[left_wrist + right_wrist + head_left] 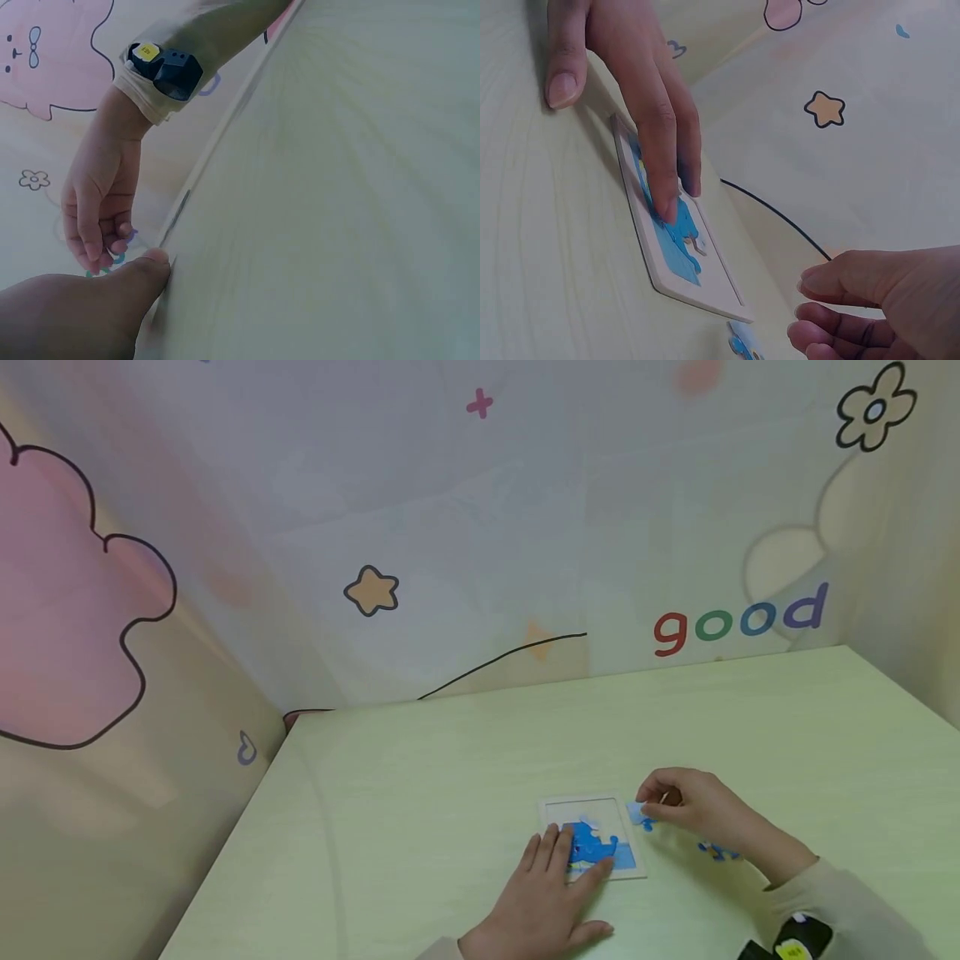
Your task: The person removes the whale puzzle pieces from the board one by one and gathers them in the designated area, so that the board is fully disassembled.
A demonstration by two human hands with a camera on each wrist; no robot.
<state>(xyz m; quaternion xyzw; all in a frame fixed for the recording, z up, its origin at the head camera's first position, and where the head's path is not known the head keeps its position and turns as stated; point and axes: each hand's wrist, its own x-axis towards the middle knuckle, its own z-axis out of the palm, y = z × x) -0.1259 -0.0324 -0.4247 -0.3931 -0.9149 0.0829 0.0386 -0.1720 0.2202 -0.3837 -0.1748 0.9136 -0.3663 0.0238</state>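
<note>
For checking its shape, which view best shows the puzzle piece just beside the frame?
The head view, from above, shows most of the puzzle piece. The right wrist view, closer, cuts it off below; the left wrist view does not show it.

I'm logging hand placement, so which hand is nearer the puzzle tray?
Left: the left hand has fingers on the puzzle tray; the right hand is outside its right edge.

Left hand covers the near left corner of the puzzle frame; loose pieces off its right edge, too small to count!
</note>
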